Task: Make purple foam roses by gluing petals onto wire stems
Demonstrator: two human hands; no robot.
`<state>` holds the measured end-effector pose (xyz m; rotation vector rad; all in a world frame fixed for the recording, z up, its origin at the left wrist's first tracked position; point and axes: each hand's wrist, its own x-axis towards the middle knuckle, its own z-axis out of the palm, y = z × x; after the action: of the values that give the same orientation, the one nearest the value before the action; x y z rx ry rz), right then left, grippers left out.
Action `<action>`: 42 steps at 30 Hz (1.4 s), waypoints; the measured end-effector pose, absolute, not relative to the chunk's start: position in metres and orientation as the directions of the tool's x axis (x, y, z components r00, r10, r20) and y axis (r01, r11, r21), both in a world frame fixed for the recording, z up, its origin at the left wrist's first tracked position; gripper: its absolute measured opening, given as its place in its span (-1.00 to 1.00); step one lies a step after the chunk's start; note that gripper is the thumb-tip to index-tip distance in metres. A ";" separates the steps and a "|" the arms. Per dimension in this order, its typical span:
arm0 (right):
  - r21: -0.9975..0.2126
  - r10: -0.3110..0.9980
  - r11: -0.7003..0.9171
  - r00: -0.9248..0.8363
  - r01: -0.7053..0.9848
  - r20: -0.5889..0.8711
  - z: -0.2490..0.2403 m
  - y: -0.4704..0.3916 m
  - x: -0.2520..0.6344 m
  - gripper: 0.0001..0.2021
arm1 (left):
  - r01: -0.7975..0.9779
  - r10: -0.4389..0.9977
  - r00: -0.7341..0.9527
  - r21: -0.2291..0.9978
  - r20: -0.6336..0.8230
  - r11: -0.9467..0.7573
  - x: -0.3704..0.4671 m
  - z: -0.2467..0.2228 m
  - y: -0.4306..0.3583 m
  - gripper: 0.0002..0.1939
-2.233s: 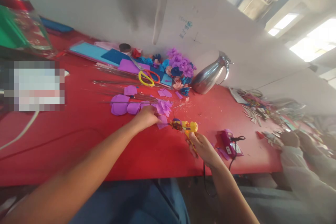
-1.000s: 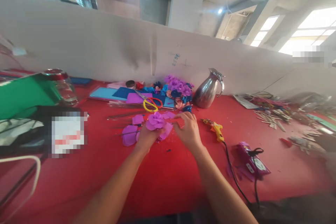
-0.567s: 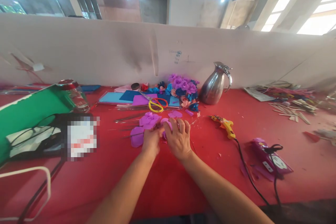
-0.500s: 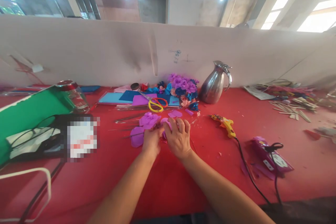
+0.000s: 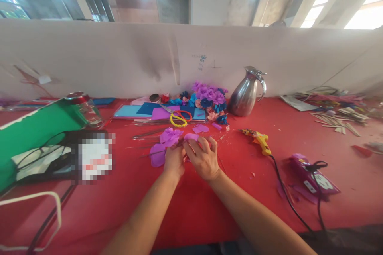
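Worktop (image 5: 206, 223): red, and I see it carrying all these things.
Jug (image 5: 243, 95): metal, standing at the back, well apart from the hands.
Hands: left hand (image 5: 174, 160) and right hand (image 5: 204, 160) are close together; the right one has curled fingers and seems to pinch the petal (image 5: 190, 137); the left one's tips are hidden, so I cannot tell its grip.
Glue gun (image 5: 259, 141): lying to the right, in neither hand.
Flower (image 5: 170, 137): purple, just beside the left hand.
Petal: purple, at the right fingertips; I judge the step is finger-shaping it, and the next move calls for light, even pressure.
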<state>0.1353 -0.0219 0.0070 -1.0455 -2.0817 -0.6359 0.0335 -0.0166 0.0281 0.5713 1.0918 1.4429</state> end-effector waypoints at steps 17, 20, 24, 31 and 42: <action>0.096 0.421 0.532 -0.360 0.841 0.833 0.007 -0.022 0.142 -0.87 | -0.692 0.894 -0.169 0.696 -0.414 0.191 0.031 0.027 -0.010 -0.59; 0.111 0.385 0.517 -0.347 0.848 0.855 0.005 -0.020 0.143 -0.88 | -0.724 0.869 -0.196 0.665 -0.454 0.185 0.031 0.026 -0.010 -0.60; 0.098 0.382 0.504 -0.323 0.858 0.866 0.005 -0.018 0.147 -0.89 | -0.727 0.871 -0.223 0.670 -0.438 0.151 0.030 0.027 -0.009 -0.61; 0.082 0.372 0.499 -0.299 0.863 0.879 0.006 -0.016 0.148 -0.78 | -0.679 0.934 -0.152 0.721 -0.324 0.140 0.030 0.024 -0.009 -0.67; -0.277 0.352 0.499 0.099 0.821 0.931 0.025 -0.007 0.183 -0.90 | -0.406 0.963 -0.270 0.908 -0.009 -0.105 0.027 0.021 -0.010 -0.70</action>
<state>0.1828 -0.0074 0.0253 -1.0698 -1.4946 -0.4693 0.0272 -0.0096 0.0214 0.7764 1.0394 1.6116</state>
